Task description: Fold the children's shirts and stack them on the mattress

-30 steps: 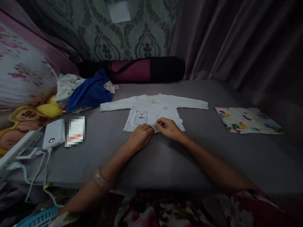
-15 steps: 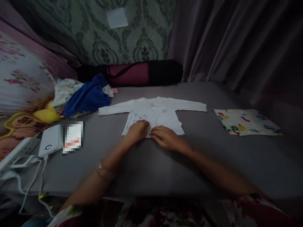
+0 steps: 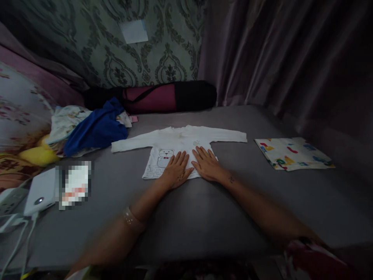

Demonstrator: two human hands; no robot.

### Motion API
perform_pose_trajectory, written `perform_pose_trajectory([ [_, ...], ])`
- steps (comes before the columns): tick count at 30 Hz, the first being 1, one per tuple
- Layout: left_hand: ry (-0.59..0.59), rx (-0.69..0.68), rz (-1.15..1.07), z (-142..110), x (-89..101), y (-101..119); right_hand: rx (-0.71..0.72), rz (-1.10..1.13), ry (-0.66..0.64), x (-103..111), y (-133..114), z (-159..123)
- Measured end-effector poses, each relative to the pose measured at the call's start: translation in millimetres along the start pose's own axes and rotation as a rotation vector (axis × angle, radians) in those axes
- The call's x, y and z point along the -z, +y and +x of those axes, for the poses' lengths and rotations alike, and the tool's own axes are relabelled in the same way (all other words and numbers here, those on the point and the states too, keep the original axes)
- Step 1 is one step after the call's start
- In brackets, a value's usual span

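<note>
A small white long-sleeved shirt lies spread on the grey sheet, its sleeves stretched out to both sides. A bear face is printed on its left half, with rows of small print near the hem. My left hand rests flat on the lower middle of the shirt, fingers extended. Beside it, my right hand also lies flat on the cloth, fingers slightly spread, covering part of the lower right. The two thumbs nearly meet near the hem.
To the right lies a folded patterned cloth. A blue garment tops a clothes pile on the left. Nearer stand a white power bank with cables and a power strip. A black and maroon long bag lies along the wall.
My fingers were bunched at the shirt's front hem; now both hands have opened and lie flat, a little further up the cloth. The view has shifted slightly.
</note>
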State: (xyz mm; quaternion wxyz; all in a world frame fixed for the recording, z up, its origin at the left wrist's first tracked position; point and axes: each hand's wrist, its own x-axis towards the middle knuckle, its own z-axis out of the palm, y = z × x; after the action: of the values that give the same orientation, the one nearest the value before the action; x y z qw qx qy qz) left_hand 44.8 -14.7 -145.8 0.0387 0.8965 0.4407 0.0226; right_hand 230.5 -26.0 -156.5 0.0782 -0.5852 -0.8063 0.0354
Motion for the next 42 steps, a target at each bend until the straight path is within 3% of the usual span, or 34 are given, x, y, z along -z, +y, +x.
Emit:
perform_pose_trajectory([
  [4,0.011,-0.069,0.001,16.6,21.3,-7.1,0.029,-0.003,-0.038,16.4,2.8,11.0],
  [7,0.045,0.017,-0.033,45.0,30.8,-18.0,-0.009,-0.004,-0.004,26.1,5.0,36.1],
  [10,0.164,0.169,-0.026,75.2,22.6,-32.2,-0.098,-0.005,0.050,20.1,5.4,67.6],
  [15,0.044,0.312,-0.086,105.9,1.3,-58.6,-0.186,0.062,-0.087,0.4,10.2,107.3],
  [19,-0.009,0.362,-0.142,119.0,3.8,-78.6,-0.221,0.082,-0.192,5.0,17.2,129.5],
  [25,0.020,0.399,-0.102,133.4,2.7,-108.4,-0.329,0.072,-0.274,10.5,26.1,163.3],
  [34,0.096,0.431,0.027,137.7,-14.7,-118.6,-0.298,0.028,0.090,-19.6,30.7,163.3],
  [38,0.132,0.411,0.039,134.5,-14.3,-118.3,-0.313,0.051,0.097,-17.4,28.5,161.5],
  [42,0.172,0.375,0.022,130.5,-12.2,-118.9,-0.283,0.237,0.019,1.7,33.5,158.9],
])
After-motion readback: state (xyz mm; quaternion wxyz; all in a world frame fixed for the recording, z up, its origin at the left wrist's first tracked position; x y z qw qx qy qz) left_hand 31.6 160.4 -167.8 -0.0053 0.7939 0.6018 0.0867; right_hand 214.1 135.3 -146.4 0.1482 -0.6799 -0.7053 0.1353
